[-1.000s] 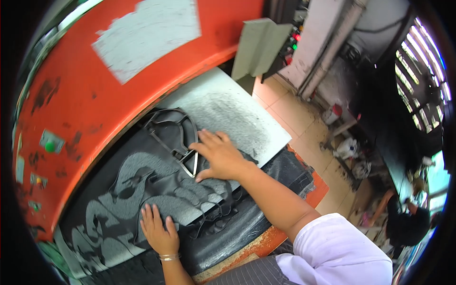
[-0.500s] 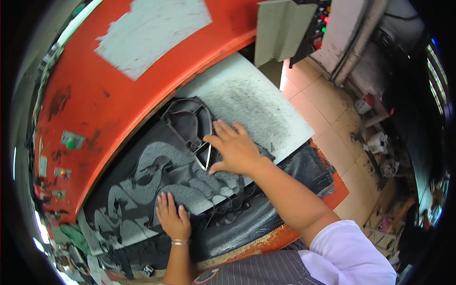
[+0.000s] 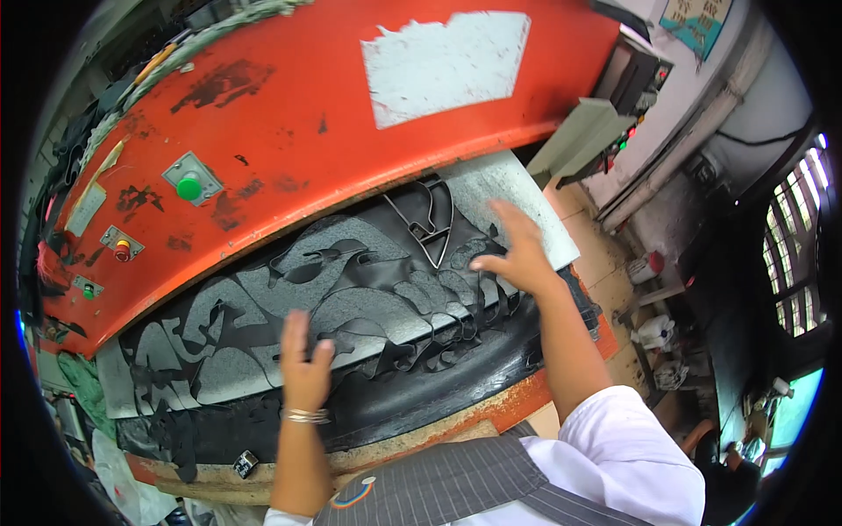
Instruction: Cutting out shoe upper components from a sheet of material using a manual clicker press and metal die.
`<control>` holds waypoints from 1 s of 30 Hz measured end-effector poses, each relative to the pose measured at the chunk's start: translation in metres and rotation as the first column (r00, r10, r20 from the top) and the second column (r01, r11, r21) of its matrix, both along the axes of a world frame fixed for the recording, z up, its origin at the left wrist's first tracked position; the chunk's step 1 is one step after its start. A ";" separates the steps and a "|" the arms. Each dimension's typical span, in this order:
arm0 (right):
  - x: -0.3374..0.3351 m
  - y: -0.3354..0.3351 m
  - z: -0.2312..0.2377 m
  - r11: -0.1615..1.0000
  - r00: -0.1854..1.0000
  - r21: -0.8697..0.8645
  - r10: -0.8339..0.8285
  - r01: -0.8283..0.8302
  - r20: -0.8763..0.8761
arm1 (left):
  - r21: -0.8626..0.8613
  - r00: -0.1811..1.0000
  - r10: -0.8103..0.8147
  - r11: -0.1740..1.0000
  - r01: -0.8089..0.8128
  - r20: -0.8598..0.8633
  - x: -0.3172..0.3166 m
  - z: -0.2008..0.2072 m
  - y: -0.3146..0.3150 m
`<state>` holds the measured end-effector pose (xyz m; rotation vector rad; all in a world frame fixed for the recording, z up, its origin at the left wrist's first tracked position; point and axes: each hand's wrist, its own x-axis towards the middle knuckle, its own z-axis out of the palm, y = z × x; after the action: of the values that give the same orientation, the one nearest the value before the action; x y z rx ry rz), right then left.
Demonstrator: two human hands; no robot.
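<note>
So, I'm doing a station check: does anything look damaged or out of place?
Yes: dark smudges mar the red panel, whose white patch has a ragged edge, so its surface looks worn. Black scraps also trail over the front edge of the pale board, looking untidy.

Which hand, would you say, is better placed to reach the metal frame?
Probably the right hand: it is open, close beside the metal frame, while the left hand is farther away.
</note>
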<state>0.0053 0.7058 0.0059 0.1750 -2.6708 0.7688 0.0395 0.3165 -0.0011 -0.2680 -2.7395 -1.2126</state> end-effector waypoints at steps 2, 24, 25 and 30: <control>0.022 -0.006 0.022 0.983 0.986 -0.127 -0.145 0.133 -0.086 | 0.105 0.988 0.144 0.985 -0.138 -0.054 0.005 0.011 -0.060; -0.078 -0.283 0.085 0.913 0.961 -0.353 0.117 -0.204 -0.251 | 0.142 0.746 0.586 0.807 -0.574 -0.316 -0.089 0.068 -0.326; -0.062 -0.282 0.078 0.922 0.967 -0.319 0.160 -0.219 -0.199 | 0.210 0.817 0.509 0.860 -0.466 -0.272 -0.066 0.052 -0.313; 0.038 -0.261 0.034 0.832 0.797 -0.053 0.545 -0.552 0.262 | 0.074 0.989 0.136 0.988 -0.132 -0.051 0.051 0.020 -0.138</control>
<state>0.0428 0.4451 0.0399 0.9574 -2.9109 0.9822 0.0907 0.1788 0.0186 -0.1061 -2.6137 -1.2430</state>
